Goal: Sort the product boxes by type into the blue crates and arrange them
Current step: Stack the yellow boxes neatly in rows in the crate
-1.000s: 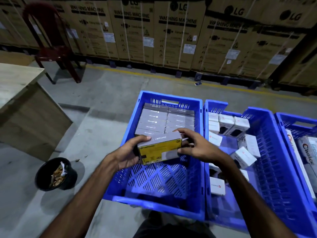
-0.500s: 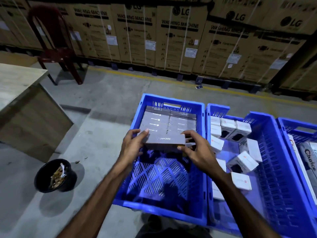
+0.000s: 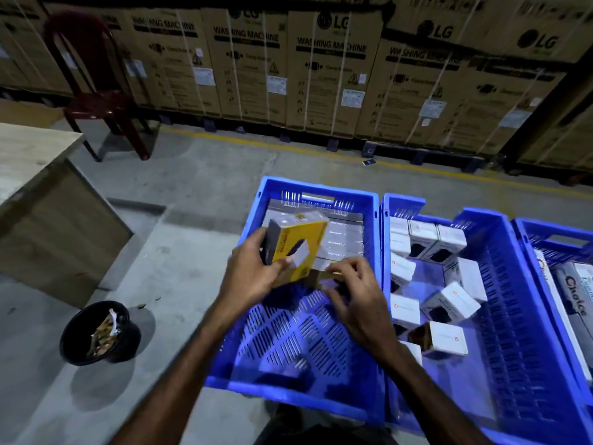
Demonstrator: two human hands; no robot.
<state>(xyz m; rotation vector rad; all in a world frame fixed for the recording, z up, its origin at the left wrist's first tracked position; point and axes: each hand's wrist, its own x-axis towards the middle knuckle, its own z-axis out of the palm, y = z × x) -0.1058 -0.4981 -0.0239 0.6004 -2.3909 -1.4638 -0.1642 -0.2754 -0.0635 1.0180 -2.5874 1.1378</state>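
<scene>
The left hand (image 3: 253,277) grips a yellow-and-grey product box (image 3: 296,248), fingers and thumb curled round its lower left corner, holding it tilted above the left blue crate (image 3: 321,398). The right hand (image 3: 359,300) sits at the box's 4 o'clock, fingers curled down onto a second box edge (image 3: 324,279) just under the yellow one; motion blur hides exactly how it is gripped. At 12 o'clock in that crate, a flat layer of grey Lapcare boxes (image 3: 345,237) lies packed against the far wall, while the near part shows bare slotted floor. The middle blue crate (image 3: 519,316), touching the first at its 3 o'clock side, holds small white boxes (image 3: 451,305), some in a row, others tipped loose. A third crate (image 3: 545,232) at far right carries long "Choice" boxes (image 3: 574,300). On the floor at 9 o'clock stands a black bin (image 3: 75,345) with scraps, near a wooden counter (image 3: 35,149).
</scene>
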